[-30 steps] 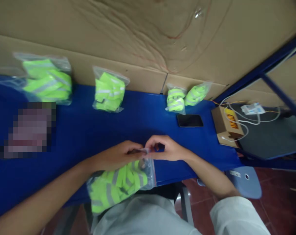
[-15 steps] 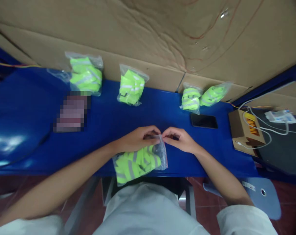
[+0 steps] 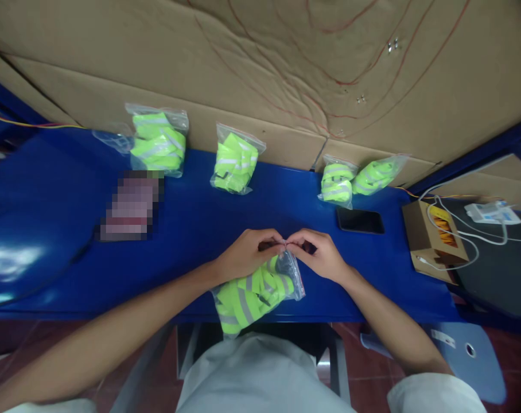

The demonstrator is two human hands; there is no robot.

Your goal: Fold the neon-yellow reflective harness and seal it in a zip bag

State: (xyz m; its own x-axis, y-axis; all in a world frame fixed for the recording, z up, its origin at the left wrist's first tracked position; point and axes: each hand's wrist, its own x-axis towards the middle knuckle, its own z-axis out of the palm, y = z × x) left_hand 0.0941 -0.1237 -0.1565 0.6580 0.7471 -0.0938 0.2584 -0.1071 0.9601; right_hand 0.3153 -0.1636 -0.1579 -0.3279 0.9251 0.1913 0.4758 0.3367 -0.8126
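A clear zip bag (image 3: 254, 295) with folded neon-yellow cloth and grey reflective strips inside lies at the table's front edge, its zip end toward the right. My left hand (image 3: 254, 252) pinches the upper corner of that zip end between thumb and fingers. Right beside it, my right hand (image 3: 316, 252) pinches the same corner, and the fingertips of both hands nearly touch. The bag's lower left part reaches over the table edge.
On the blue table (image 3: 286, 201), similar bags (image 3: 158, 140) (image 3: 236, 160) (image 3: 337, 180) (image 3: 376, 175) rest along the cardboard wall. A black phone (image 3: 360, 221), an open carton (image 3: 435, 241) with cables and a blurred-out object (image 3: 131, 206) stand nearby. A stool (image 3: 471, 355) is below.
My right hand has closed in on the bag's corner, and its fingertips now meet those of my left hand. The bag sits slightly further right and lower in view.
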